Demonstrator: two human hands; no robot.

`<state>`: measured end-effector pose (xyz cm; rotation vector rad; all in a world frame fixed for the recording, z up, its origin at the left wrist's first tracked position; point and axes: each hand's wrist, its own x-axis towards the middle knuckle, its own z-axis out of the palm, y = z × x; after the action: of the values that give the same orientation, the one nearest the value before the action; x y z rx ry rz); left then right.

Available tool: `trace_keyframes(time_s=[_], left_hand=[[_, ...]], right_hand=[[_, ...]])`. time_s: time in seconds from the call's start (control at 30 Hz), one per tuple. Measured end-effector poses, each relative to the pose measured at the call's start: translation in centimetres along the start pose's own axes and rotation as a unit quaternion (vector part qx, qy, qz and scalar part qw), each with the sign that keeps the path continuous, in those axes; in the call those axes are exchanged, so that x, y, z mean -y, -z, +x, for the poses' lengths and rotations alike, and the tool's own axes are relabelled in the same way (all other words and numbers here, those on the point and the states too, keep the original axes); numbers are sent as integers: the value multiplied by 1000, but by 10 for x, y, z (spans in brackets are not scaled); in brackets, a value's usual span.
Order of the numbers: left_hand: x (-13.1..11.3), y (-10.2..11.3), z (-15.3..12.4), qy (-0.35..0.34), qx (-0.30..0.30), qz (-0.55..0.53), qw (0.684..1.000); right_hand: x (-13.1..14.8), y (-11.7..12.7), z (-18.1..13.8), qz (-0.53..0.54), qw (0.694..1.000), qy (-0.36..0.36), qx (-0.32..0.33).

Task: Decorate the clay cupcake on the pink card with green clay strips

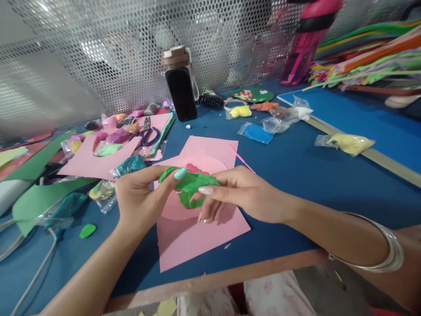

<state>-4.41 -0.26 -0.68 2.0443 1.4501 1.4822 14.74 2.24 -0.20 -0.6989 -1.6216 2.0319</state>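
A thin, floppy piece of bright green modelling clay (194,182) stretches between my two hands above pink paper. My left hand (141,193) pinches its left end between thumb and fingers. Its right end is gripped by my right hand (243,193), with the thumb on top and the lower fingers curled beneath. Below lies a pink paper sheet (204,241) with a cut curved piece on it. Small red-pink discs (194,168) sit on the paper just behind the clay, partly hidden by it. Left of my left forearm, a small green oval of clay (88,231) rests on the blue table.
Wrapped clay packets, pink paper (95,160) and pliers (148,134) crowd the left. A dark bottle (180,87) stands at the back before a perforated metal screen (115,52). At right are a yellow clay packet (351,144), a pink bottle (305,48) and pipe cleaners (362,57).
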Motion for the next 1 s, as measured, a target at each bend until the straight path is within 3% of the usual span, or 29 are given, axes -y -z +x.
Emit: trace_keyframes(time_s=[0.1,0.2,0.27,0.33,0.47,0.6,0.77,1.0], left_hand=[[-1,-2,4,-9,80,-52,995],[-4,-9,2,-94,126,1,988],[-5,-16,-1,-190,131,64,971],[-5,-20,-3,-293,91,112,945],[-3,-16,3,-363,60,193,910],[-3,-7,17,-367,77,233,897],[5,-8,20,-240,157,150,946],[13,-12,9,-220,49,139,964]], right_hand=[[0,6,2,27,998,49,15],[-1,7,3,-3,996,76,45],[-3,6,2,-55,995,68,51],[-4,4,3,-68,996,35,52],[-2,5,6,-34,998,6,44],[8,14,10,-75,997,27,-15],[15,27,19,-108,984,96,-105],[1,20,31,-73,989,97,-85]])
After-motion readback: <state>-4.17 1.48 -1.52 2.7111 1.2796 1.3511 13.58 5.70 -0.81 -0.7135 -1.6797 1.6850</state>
